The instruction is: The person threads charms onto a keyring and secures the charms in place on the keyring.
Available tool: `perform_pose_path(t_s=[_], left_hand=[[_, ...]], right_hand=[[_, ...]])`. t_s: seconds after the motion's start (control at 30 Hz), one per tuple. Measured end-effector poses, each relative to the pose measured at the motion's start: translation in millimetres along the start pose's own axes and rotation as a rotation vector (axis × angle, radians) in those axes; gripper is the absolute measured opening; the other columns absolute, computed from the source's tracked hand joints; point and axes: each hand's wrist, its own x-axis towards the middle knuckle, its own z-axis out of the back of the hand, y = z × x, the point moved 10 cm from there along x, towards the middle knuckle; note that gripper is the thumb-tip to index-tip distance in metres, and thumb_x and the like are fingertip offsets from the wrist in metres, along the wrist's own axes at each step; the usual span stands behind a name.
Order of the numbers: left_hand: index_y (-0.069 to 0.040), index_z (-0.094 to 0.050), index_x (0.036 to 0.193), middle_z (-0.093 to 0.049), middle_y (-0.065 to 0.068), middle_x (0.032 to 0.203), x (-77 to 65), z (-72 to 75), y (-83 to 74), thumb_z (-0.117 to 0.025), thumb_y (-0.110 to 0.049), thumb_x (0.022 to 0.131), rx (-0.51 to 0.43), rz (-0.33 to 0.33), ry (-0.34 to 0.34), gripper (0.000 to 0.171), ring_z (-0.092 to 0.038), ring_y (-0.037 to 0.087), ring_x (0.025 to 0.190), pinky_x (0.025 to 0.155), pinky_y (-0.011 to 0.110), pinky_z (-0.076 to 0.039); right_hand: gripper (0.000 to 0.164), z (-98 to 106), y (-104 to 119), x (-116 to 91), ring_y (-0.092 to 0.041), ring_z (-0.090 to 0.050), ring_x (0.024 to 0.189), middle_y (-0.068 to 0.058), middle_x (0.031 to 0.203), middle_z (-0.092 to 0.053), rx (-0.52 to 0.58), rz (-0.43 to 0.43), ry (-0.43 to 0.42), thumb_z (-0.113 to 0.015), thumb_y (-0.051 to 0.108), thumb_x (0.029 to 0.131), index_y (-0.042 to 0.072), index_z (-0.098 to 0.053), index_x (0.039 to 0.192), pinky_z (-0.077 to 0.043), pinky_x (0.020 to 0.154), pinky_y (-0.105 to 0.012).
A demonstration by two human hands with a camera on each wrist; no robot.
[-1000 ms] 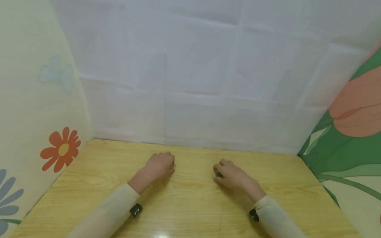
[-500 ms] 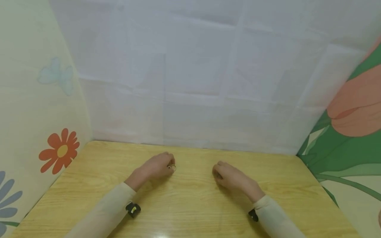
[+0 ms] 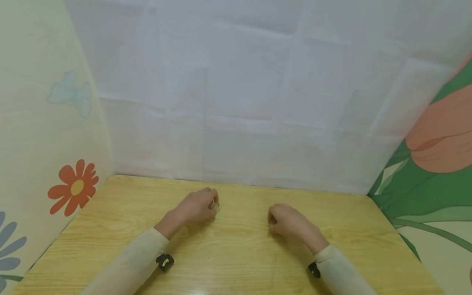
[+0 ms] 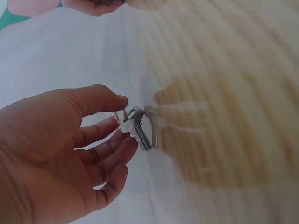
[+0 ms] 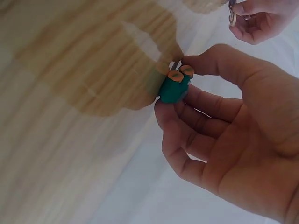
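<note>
My left hand [image 3: 195, 207] pinches a thin key ring [image 3: 217, 207] just above the wooden table. In the left wrist view, metal keys [image 4: 140, 132] hang from the ring below my thumb tip, with the other fingers loosely curled beside them. To the right, my right hand [image 3: 293, 223] holds a small green figure with two orange round eyes [image 5: 174, 90] between thumb and fingertips, close over the tabletop. A bit of shiny metal [image 5: 176, 66] shows beside its eyes. In the head view the curled fingers hide this figure.
The wood-grain table [image 3: 236, 254] is glossy and reflects the held things. A creased white sheet [image 3: 243, 94] hangs along its back edge. Panels printed with flowers stand on the left [image 3: 33, 135] and right [image 3: 439, 188].
The fingers of my right hand have turned inward, hiding the dark object seen a second ago. At my left fingertips the key ring shows more clearly. Both hands stay nearly in place.
</note>
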Motion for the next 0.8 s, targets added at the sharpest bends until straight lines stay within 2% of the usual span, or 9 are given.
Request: perform_pose_path(t_s=[0.13,0.33,0.47,0.57,0.8], left_hand=[[-0.009,-0.062,0.107,-0.055,0.0,0.093,2.8,5.2,-2.8,-0.067,-0.014,0.092,0.004,-0.001,-0.032,0.017,-0.054,0.015,0.078,0.072,0.04,-0.049],[-0.011,-0.062,0.111,-0.057,0.0,0.098,1.5,19.6,-18.1,-0.069,-0.018,0.094,-0.122,-0.036,-0.073,0.02,-0.055,0.015,0.082,0.072,0.036,-0.049],[-0.011,-0.062,0.114,-0.06,0.002,0.1,-0.6,36.0,-37.0,-0.072,-0.018,0.092,-0.159,-0.07,-0.117,0.025,-0.058,0.018,0.087,0.074,0.035,-0.049],[-0.014,-0.062,0.115,-0.06,-0.002,0.102,-2.7,45.4,-48.5,-0.073,-0.019,0.091,-0.178,-0.09,-0.159,0.027,-0.058,0.018,0.092,0.077,0.034,-0.049],[-0.019,-0.06,0.115,-0.058,-0.009,0.105,-12.3,66.6,-76.7,-0.073,-0.024,0.094,-0.288,-0.147,-0.25,0.026,-0.056,0.01,0.096,0.082,0.033,-0.05]], right_hand=[[0.017,-1.2,-0.4,0.4,-0.015,-0.056,0.075,0.003,0.082,-0.06,0.009,0.011,0.005,-0.08,0.008,0.078,0.011,-0.065,0.086,-0.051,0.069,-0.036],[0.02,-2.1,-2.5,3.0,-0.011,-0.057,0.078,0.006,0.086,-0.061,0.126,0.036,-0.004,-0.081,0.011,0.079,0.011,-0.067,0.093,-0.051,0.071,-0.033],[0.017,3.9,-4.8,5.5,-0.011,-0.057,0.078,0.007,0.085,-0.06,0.204,0.029,-0.065,-0.075,0.008,0.079,0.013,-0.066,0.093,-0.051,0.071,-0.032],[0.015,10.4,-3.4,6.4,-0.011,-0.057,0.078,0.008,0.085,-0.06,0.263,0.039,-0.12,-0.074,0.008,0.082,0.012,-0.066,0.095,-0.051,0.07,-0.032],[0.013,29.2,2.2,7.7,-0.013,-0.061,0.078,0.01,0.084,-0.064,0.406,0.107,-0.264,-0.072,0.007,0.087,0.011,-0.07,0.099,-0.048,0.063,-0.03]])
